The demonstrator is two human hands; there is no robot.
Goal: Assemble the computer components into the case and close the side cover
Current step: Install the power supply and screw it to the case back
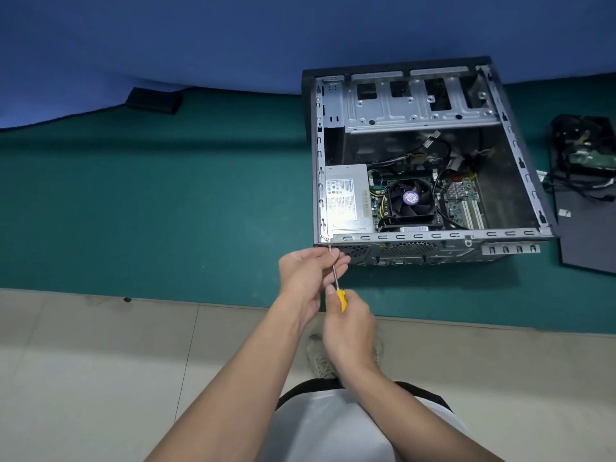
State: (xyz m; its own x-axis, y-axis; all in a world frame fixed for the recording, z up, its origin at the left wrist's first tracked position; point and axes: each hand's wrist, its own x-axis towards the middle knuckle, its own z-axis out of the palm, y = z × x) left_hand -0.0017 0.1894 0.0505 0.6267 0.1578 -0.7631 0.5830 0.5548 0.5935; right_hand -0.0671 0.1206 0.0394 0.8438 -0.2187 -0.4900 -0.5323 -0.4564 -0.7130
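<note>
steadying the screwdriver (334, 276), our left hand (308, 270) pinches its shaft while our right hand (350, 323) grips the yellow handle, so the tip sits true at the case (416, 235) corner just beyond our fingers.

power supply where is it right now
Head view: the power supply sits in the near-left corner of the open case, just left of the CPU fan.

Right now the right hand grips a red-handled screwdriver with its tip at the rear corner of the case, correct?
Not quite: the head view shows a yellow handle, not red. The right hand grips the screwdriver, its tip at the rear corner of the case.
</note>
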